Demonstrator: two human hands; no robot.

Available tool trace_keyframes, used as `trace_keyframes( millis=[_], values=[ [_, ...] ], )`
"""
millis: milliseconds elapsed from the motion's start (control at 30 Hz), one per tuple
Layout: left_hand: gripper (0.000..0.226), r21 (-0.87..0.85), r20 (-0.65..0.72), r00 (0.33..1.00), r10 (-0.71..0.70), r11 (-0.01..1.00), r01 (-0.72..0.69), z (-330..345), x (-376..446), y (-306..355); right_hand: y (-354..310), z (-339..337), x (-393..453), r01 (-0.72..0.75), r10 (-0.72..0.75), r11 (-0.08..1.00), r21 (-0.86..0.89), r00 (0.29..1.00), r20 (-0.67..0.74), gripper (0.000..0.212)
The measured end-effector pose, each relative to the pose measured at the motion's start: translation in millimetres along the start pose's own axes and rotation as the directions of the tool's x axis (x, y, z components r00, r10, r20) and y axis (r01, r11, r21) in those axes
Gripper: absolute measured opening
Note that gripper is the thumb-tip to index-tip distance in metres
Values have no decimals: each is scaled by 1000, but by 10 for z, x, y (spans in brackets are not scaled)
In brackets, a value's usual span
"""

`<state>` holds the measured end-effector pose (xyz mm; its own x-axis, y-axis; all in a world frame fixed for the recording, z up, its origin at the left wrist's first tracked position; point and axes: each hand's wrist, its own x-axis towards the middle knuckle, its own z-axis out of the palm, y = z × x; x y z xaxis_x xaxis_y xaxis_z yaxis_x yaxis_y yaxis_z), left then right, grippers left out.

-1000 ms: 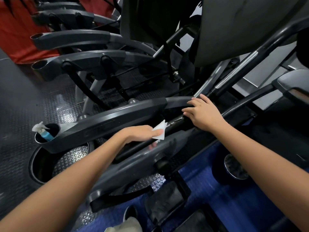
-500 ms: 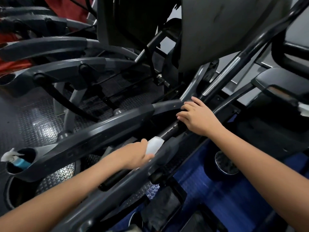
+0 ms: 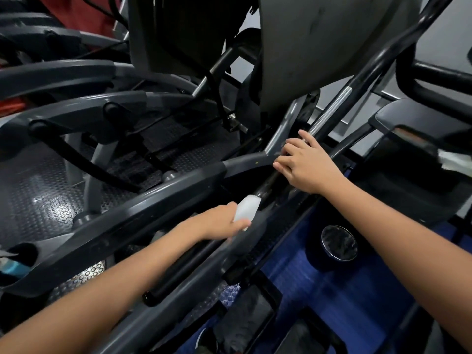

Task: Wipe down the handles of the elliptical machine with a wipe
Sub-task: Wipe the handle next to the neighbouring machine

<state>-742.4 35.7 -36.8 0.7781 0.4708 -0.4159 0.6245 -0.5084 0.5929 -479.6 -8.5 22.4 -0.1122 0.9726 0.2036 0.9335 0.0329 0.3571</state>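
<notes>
1. Wiping along the black handle bar (image 3: 204, 254) right now: the left hand (image 3: 217, 222) is curled around it with the white wipe (image 3: 246, 206) pinched between fingers and bar, roughly midway up its length.
2. Higher up the same bar sits the right hand (image 3: 304, 164), fingers draped loosely over it just below the chrome sleeve (image 3: 332, 108), bracing, not clamped shut.
3. To do this well, I'd say keep the wipe wrapped right round the bar so the underside gets cleaned too, not only the top.
4. One long stroke with steady pressure beats short dabs; the lower end (image 3: 153, 295) looks yet to be covered.
5. The bracing hand matters: the arm likely swings if pushed, so hold it firm.
6. Watch the wipe's loose edge near the grey side rail (image 3: 127, 221), which runs just beside the bar.
</notes>
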Motion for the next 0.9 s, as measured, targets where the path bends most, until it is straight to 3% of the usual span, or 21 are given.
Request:
trace_keyframes(
  millis=[133, 200, 333, 400, 500, 600, 667, 767, 900],
  values=[
    [41, 486, -152, 988, -27, 869, 98, 152, -390, 35, 0, 16, -13, 29, -29, 1000, 10, 999, -26, 55],
    [40, 528, -184, 983, -28, 841, 123, 179, -431, 88, 6, 10, -15, 39, -39, 999, 14, 999, -19, 53],
    [46, 245, -91, 995, -51, 967, 72, 12, -93, 159, 3, -2, -17, 44, -44, 999, 20, 999, -27, 54],
    [50, -32, -30, 999, -41, 999, 40, -28, 192, 177, -3, -17, -7, 40, -40, 999, 13, 999, -25, 56],
    [57, -415, -3, 1000, -15, 910, 13, -39, 446, 243, 13, -37, 2, 42, -42, 999, -6, 999, -3, 59],
    [55, -552, 16, 1000, 5, 834, 4, -23, 388, 239, 88, -72, 33, 58, -58, 998, 19, 998, -1, 60],
    [50, -450, 57, 998, 34, 893, -4, -49, 231, 143, 172, -122, 74, 45, -45, 998, 35, 999, 1, 60],
    [45, -45, 67, 998, -19, 999, 22, -76, -49, 10, 274, -166, 79, -9, 9, 1000, 10, 1000, -13, 53],
    [44, 436, -134, 978, -163, 876, 206, 85, -293, 195, 259, -131, 43, -30, 30, 999, 13, 999, -25, 52]
  ],
)
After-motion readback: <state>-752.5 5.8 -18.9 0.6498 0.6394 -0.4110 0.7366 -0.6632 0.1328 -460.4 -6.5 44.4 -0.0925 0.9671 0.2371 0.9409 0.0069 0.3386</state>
